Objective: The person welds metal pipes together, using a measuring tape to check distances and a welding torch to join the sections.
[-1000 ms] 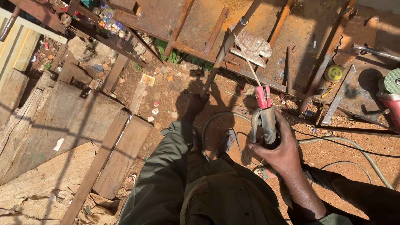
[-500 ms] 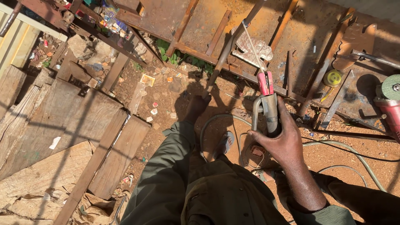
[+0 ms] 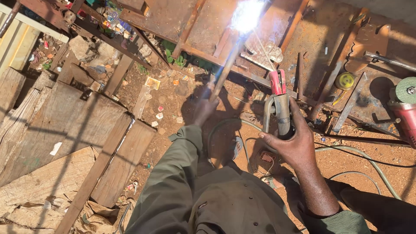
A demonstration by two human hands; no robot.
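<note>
Fingers of the left hand (image 3: pixel 204 109) are wrapped round a rusty rod (image 3: pixel 225 71) leaning on the steel frame (image 3: pixel 203 50), beside bare dirt. Right hand (image 3: pixel 291 145) fingers are clenched on a red-tipped electrode holder (image 3: pixel 279 104); an angle grinder (image 3: pixel 403 108) is seen at the right edge.

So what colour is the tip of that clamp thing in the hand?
Red, on the electrode holder in the right hand; head view.

Planks (image 3: pixel 65 130) left, grinder (image 3: pixel 405 110) right of frame (image 3: pixel 208 47)
</note>
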